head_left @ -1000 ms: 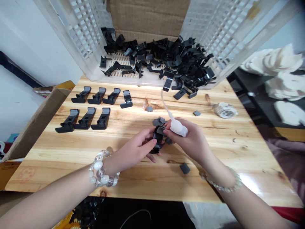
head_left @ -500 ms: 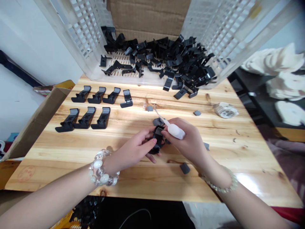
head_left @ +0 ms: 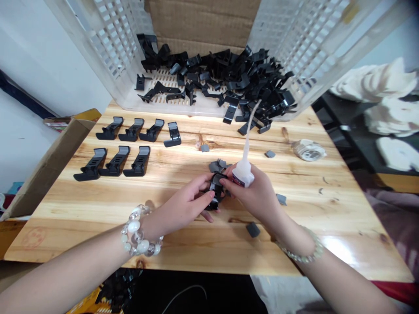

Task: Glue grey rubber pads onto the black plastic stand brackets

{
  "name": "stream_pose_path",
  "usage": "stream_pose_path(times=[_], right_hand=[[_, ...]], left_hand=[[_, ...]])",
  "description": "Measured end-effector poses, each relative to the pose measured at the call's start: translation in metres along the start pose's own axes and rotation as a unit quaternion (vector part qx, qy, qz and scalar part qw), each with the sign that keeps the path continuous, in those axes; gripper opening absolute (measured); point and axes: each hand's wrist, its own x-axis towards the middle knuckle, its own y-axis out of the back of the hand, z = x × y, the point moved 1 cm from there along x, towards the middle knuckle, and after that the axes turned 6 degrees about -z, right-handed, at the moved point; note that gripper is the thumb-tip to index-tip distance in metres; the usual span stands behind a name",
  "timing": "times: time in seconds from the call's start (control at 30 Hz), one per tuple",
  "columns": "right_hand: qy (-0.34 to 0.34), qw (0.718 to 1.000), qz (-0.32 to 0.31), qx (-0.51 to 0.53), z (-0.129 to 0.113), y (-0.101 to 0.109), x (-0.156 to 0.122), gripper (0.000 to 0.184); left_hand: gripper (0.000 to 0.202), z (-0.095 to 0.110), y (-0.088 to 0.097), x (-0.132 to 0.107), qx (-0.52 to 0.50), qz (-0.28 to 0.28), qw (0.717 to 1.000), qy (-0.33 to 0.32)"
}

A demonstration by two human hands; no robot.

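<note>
A white crate point(head_left: 183, 110) holds heaped black parts point(head_left: 216, 65), while a black clip point(head_left: 216, 185) sits pinched in the left hand point(head_left: 190, 203) (right thumb at its edge), the right hand point(head_left: 258, 187) clasping a bottle point(head_left: 242, 174).

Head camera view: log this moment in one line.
left hand: holds black part | right hand: holds white bottle, fingers at black part | table: seven similar parts, two rows | crate: jumbled black parts

The nozzle point(head_left: 248, 138) on the white bottle point(head_left: 243, 172) has swung from leftward to rightward.
</note>
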Motion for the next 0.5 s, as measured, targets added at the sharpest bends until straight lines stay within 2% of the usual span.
stream_pose_path(times=[0.5], right_hand=[[-0.024,0.999,-0.019,0.042,-0.0044,0.0003,0.0021,0.021]], left_hand=[[0.047,-0.0038,0.0014,0.0002,0.024,-0.013,1.000,-0.006]])
